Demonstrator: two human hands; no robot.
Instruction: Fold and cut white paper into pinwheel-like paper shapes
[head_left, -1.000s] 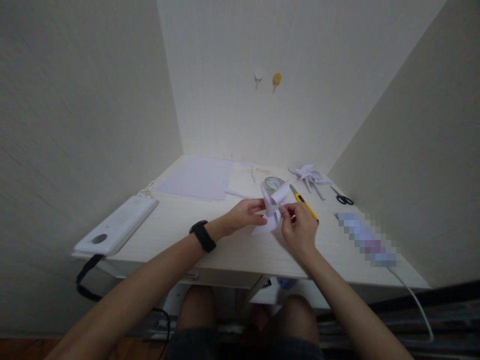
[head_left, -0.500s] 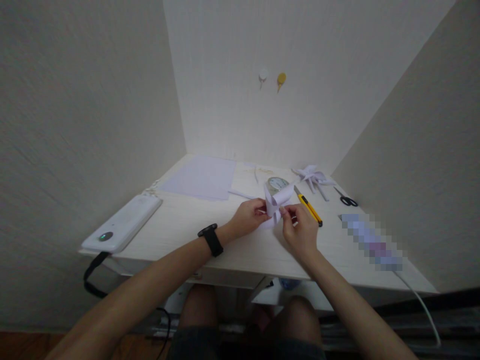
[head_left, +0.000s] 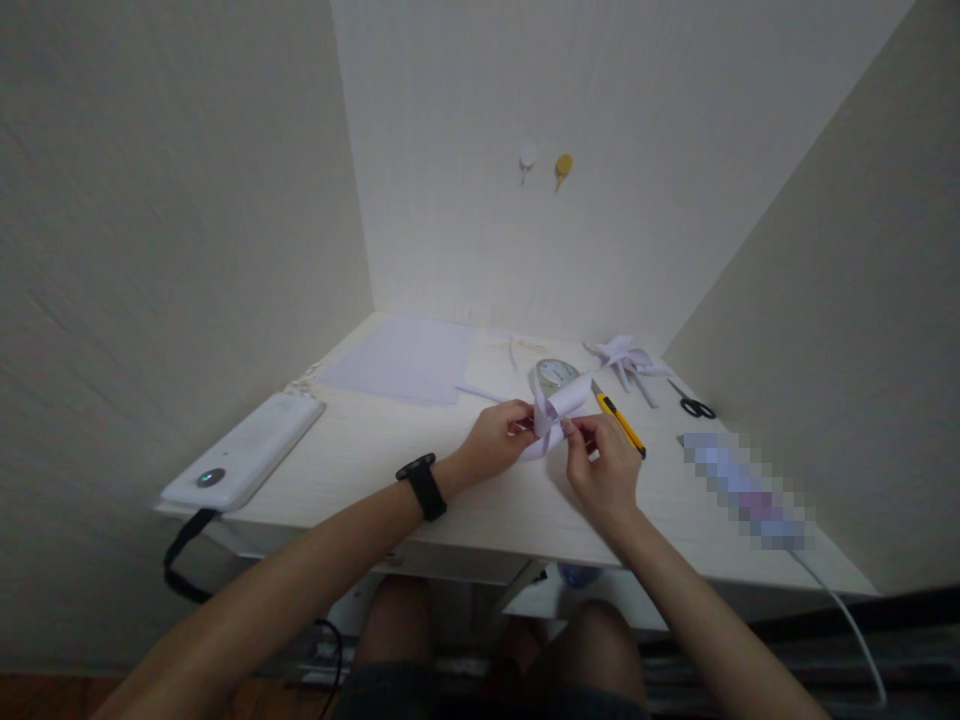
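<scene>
Left hand (head_left: 491,440) and right hand (head_left: 604,468) each pinched the folded white paper piece (head_left: 553,412) between fingertips, paper held between both grips just above the desk (head_left: 375,450), curled flaps up. Pale desk sat in a white-walled corner, with a white device (head_left: 244,450) far left, paper sheet (head_left: 401,358), tape roll (head_left: 555,373), yellow cutter (head_left: 621,422), and scissors (head_left: 694,405) far right. Paper's long axis ran lower-left to upper-right, tip toward the cutter.

A single head-worn camera looks forward and down from above the seated person, facing a wall corner. The tabletop (head_left: 375,470) sits at arm's reach mid-frame, with forearms and knees closest below.
</scene>
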